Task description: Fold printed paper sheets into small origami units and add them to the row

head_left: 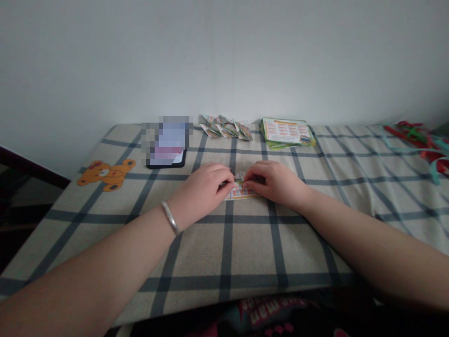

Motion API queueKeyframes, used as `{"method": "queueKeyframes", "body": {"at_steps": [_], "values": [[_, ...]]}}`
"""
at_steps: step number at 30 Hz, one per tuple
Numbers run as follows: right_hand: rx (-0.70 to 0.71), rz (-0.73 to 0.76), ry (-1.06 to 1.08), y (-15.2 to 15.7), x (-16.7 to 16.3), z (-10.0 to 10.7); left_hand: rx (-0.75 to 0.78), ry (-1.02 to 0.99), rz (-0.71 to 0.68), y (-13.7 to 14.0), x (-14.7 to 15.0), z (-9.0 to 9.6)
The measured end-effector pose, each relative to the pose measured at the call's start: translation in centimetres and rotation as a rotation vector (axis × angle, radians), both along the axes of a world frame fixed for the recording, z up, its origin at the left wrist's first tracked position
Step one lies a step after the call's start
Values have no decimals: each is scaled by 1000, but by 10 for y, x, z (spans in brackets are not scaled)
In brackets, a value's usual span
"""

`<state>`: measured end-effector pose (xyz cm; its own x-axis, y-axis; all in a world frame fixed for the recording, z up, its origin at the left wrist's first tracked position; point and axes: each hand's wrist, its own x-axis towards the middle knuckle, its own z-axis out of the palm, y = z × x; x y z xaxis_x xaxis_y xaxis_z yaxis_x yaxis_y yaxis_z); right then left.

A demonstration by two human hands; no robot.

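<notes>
A small printed card (pixel 242 193) with white, orange and green parts is on the checked tablecloth in front of me. Its upper part looks folded or raised between my fingers. My left hand (pixel 208 185) pinches the card's left side, thumb and fingertips together. From the other side my right hand (pixel 277 181) grips it, fingers curled over the edge. The fingertips of both hands nearly meet and hide much of the card. A silver bracelet (pixel 170 218) circles my left wrist.
Behind my hands lie several folded paper pieces (pixel 226 128) and a stack of printed cards (pixel 287 132). A phone (pixel 166 161), partly blurred out, stands left of them. A bear figure (pixel 106 174) lies at left; red and teal ribbons (pixel 421 140) at far right. A wall (pixel 224 56) backs the table.
</notes>
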<state>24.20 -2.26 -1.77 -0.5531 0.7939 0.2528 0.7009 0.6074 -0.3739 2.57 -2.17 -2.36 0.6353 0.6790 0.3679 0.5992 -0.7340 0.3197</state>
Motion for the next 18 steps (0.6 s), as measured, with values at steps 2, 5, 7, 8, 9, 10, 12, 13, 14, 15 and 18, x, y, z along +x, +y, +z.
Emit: {"method": "queueKeyframes", "body": {"at_steps": [2,5,7,8,9,10,12,13,14,15,18], "values": [[4,-10,-9,0,0,0,4,28,14,1,1,-1],[4,-18,0,0,-1,0,19,62,1,1,1,0],[12,4,0,-2,0,0,39,66,-33,2,-1,0],[16,27,-4,-3,1,1,50,70,-51,2,-2,0],[19,58,-9,-4,2,1,55,77,-66,2,-3,1],[22,91,-13,-5,3,2,55,88,-73,1,-4,2],[21,148,-8,-6,6,4,49,119,-81,-1,-6,4],[14,168,-2,-7,8,4,48,136,-77,-2,-6,5],[4,186,3,-7,9,5,48,154,-76,-3,-6,6],[-8,200,7,-7,10,5,50,173,-74,-4,-6,7],[-24,208,4,-8,11,6,66,215,-75,-6,-5,10]]}}
